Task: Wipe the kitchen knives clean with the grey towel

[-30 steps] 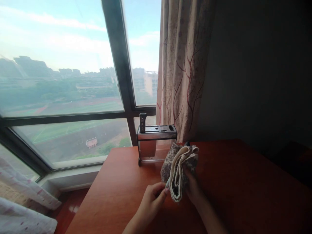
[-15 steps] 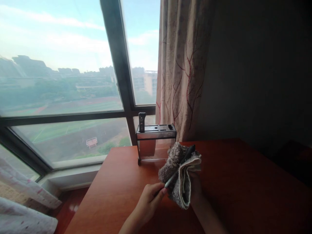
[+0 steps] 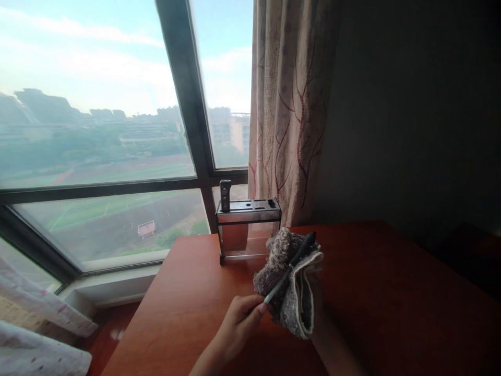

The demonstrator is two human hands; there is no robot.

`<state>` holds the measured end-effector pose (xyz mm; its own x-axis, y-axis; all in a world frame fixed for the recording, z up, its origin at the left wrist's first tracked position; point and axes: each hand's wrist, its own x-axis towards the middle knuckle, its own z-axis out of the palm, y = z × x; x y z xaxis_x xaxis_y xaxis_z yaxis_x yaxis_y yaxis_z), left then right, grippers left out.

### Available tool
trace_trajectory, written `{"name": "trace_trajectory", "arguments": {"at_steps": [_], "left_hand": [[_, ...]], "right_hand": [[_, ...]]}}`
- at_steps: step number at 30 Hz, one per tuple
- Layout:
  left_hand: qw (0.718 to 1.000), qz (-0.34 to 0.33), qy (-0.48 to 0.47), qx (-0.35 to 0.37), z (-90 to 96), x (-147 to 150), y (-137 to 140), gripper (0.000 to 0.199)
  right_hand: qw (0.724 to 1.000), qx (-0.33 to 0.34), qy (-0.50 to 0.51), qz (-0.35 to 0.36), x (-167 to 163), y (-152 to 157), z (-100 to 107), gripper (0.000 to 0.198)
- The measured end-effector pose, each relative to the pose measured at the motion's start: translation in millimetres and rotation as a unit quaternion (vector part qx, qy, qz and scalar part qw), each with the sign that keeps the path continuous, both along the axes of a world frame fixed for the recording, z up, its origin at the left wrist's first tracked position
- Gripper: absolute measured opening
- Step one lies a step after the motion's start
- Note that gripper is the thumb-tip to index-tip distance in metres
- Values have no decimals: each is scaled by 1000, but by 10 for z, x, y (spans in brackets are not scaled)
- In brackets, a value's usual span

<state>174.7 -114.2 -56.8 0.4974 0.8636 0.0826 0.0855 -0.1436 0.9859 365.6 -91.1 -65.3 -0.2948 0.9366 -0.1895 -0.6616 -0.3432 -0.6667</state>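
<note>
My left hand (image 3: 247, 312) pinches a knife (image 3: 277, 289) near the tip of its pale blade. The knife's black handle points up and to the right, lying across a folded, fuzzy grey cloth (image 3: 291, 321) with light edges. Behind the cloth, my right hand (image 3: 318, 308) supports it from the right; most of its fingers are hidden. Beyond both hands stands a knife holder (image 3: 250, 215) with a metal slotted top and clear sides. One black-handled knife (image 3: 225, 196) sits upright in its left end.
A reddish-brown wooden table (image 3: 188, 292) lies under everything. Large windows (image 3: 105, 141) with a dark frame (image 3: 188, 94) rise at the left. A patterned curtain (image 3: 289, 104) hangs behind the holder, and white spotted fabric (image 3: 39, 347) shows at the lower left.
The cloth's folded lower part has swung slightly to the right, and more of the knife's handle and blade shows. My left hand still pinches the blade tip. The view has shifted slightly.
</note>
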Motion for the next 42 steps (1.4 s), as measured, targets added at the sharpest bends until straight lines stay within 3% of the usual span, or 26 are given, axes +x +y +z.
{"name": "trace_trajectory", "arguments": {"at_steps": [5, 8, 11, 16, 19, 24, 31, 36, 42], "left_hand": [[998, 26, -29, -52, -41, 17, 1, 40], [997, 44, 41, 42, -8, 19, 3, 35], [981, 50, 125, 142, -10, 22, -4, 29], [971, 53, 160, 169, -59, 38, -26, 25], [979, 50, 126, 155, -15, 53, -48, 18], [994, 24, 55, 86, 50, 52, -55, 24], [996, 29, -78, -44, -88, 86, -9, 32], [987, 24, -121, -106, -90, 95, 0, 35], [987, -14, -72, -143, -39, 83, -23, 42]], "right_hand": [[995, -21, 26, -94, -38, 4, -34, 39], [985, -12, 34, -171, -82, -16, -23, 26], [973, 40, -20, -227, -120, -17, -6, 37], [941, 67, -178, -279, -141, 8, 49, 52], [927, 92, -230, -281, -120, 2, 104, 47], [895, 154, -308, -283, -21, 5, 141, 37], [857, 186, -379, -295, 70, 49, 36, 28], [879, 167, -333, -296, 62, 69, 9, 33], [926, 146, -230, -260, -24, 8, 18, 51]]}}
